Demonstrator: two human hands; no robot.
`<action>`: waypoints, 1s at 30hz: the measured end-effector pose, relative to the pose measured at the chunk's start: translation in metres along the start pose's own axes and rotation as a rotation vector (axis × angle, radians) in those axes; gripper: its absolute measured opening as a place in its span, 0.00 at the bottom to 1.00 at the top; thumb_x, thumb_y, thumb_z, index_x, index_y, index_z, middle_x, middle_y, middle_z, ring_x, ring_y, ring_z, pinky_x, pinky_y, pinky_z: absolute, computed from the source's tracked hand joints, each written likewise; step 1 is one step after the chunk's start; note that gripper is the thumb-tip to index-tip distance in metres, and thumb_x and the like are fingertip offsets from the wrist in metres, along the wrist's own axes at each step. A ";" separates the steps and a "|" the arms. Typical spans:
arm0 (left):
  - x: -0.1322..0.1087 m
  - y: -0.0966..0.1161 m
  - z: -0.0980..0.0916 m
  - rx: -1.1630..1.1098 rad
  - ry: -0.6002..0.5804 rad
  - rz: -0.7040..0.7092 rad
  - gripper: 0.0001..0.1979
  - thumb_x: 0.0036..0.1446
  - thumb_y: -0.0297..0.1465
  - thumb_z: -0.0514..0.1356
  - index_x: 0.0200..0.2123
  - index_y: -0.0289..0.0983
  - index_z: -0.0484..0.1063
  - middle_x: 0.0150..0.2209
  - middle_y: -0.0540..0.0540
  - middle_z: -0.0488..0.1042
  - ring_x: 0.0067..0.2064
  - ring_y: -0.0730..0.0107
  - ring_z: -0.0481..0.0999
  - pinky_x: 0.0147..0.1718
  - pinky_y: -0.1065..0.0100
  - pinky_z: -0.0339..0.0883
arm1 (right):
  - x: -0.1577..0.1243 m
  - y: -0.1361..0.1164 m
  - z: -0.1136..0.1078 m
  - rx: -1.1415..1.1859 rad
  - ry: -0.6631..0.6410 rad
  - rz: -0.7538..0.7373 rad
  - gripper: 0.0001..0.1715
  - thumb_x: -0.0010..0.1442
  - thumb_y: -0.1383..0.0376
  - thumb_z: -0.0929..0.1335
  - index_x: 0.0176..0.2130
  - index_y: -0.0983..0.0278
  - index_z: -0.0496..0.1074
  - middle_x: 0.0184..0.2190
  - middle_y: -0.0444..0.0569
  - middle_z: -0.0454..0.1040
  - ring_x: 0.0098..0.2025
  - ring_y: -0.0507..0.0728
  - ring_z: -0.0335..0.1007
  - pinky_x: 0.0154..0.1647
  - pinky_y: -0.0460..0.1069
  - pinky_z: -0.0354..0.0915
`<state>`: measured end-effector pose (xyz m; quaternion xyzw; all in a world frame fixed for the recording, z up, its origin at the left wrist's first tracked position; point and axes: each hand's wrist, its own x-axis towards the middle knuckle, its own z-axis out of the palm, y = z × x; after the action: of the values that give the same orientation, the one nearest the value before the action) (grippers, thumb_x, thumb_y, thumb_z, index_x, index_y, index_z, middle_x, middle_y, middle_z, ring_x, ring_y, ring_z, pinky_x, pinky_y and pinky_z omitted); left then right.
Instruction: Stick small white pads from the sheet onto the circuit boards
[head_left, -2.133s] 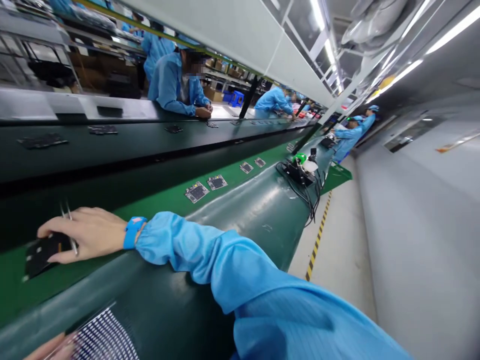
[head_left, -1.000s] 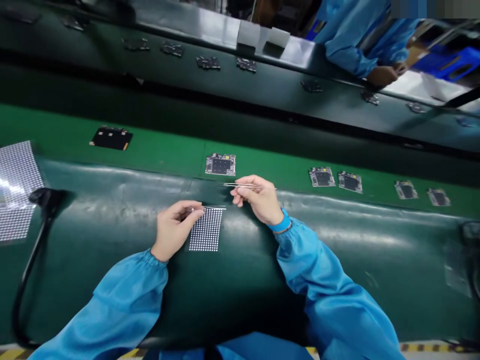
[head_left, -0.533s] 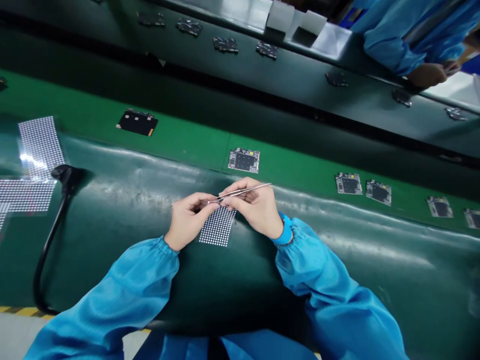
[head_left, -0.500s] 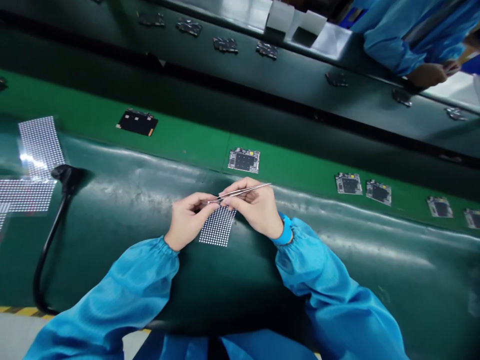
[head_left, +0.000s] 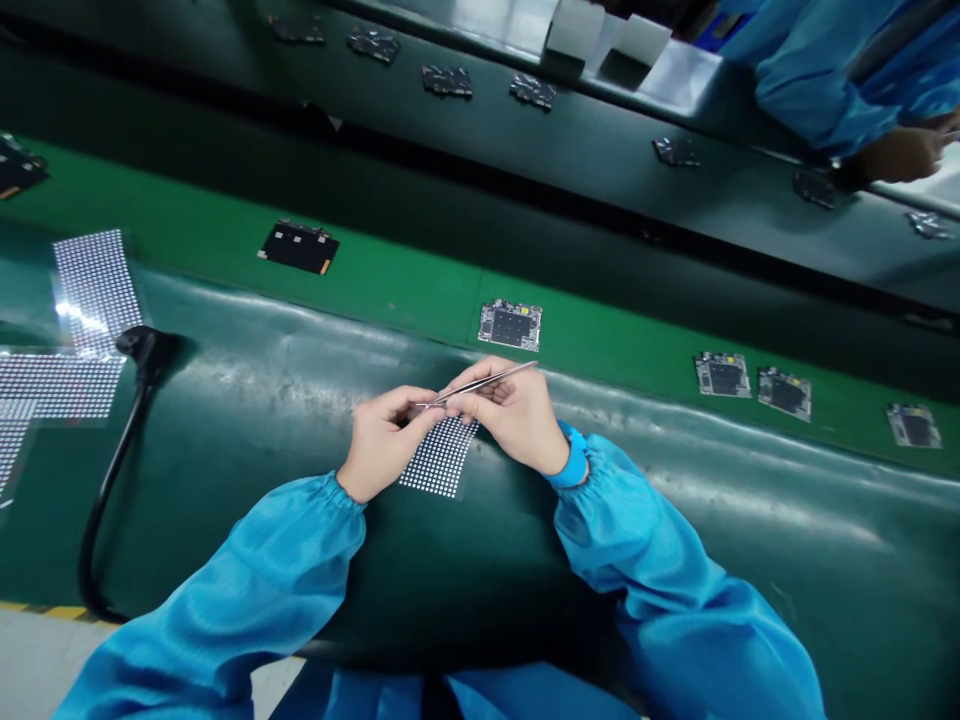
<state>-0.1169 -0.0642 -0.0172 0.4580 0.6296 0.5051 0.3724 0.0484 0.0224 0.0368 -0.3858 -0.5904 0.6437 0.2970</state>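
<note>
My right hand (head_left: 517, 415) is closed around metal tweezers (head_left: 491, 381), whose thin tips point left toward my left fingertips. My left hand (head_left: 381, 440) pinches with thumb and forefinger at those tips. Whatever small piece it holds is too small and covered to name. Both hands meet above a clear sheet with rows of small white round dots (head_left: 439, 460), its upper part hidden by my fingers. A blue band (head_left: 574, 458) circles my right wrist. Just beyond my hands, a circuit board (head_left: 511, 325) lies on the green belt.
More circuit boards (head_left: 722, 374) lie along the green belt (head_left: 405, 290), including a black-faced one (head_left: 298, 246). At left are overlapping dotted sheets (head_left: 97, 290) and a black plug with cable (head_left: 146, 350). Across, a co-worker's hand (head_left: 904, 155) is beside boards on the far lane.
The view has shifted a little, and the boards on the near belt appear further right. The co-worker's hand has moved right. My hands keep nearly the same pose, tweezers tips at my left fingers.
</note>
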 end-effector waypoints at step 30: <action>-0.005 0.009 -0.005 0.080 0.022 -0.019 0.09 0.55 0.36 0.71 0.38 0.40 0.83 0.35 0.47 0.85 0.35 0.65 0.85 0.38 0.67 0.82 | 0.081 0.040 -0.115 -0.058 0.497 -0.029 0.16 0.52 0.66 0.77 0.34 0.65 0.68 0.19 0.45 0.75 0.20 0.53 0.73 0.17 0.44 0.67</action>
<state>-0.1183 -0.0696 -0.0076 0.4608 0.6579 0.4809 0.3516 0.1063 0.1463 -0.0155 -0.5321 -0.5232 0.5074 0.4310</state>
